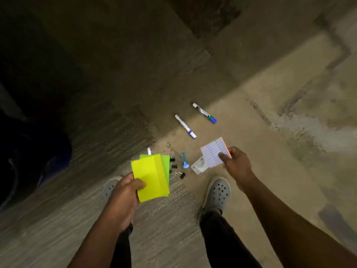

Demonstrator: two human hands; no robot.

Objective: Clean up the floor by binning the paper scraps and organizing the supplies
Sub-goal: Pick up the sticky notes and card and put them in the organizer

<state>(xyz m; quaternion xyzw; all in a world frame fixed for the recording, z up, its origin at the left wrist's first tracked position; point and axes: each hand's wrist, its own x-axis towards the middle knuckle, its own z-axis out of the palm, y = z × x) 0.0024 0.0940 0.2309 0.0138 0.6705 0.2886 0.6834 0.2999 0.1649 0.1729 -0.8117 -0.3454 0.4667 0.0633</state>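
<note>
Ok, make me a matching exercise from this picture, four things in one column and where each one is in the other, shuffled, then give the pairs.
Things:
1. yellow and green paper pads
2. white lined pad
3. two markers
4. binder clips

Places:
A. on the floor, farther from the feet
B. held in the left hand
C. on the floor between the hands
D. held in the right hand

Pairs: 1-B, 2-D, 3-A, 4-C

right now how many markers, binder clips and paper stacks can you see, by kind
markers: 2
binder clips: about 4, small and clustered
paper stacks: 2, yellow-green in left hand, white lined in right hand
total: about 8
</note>
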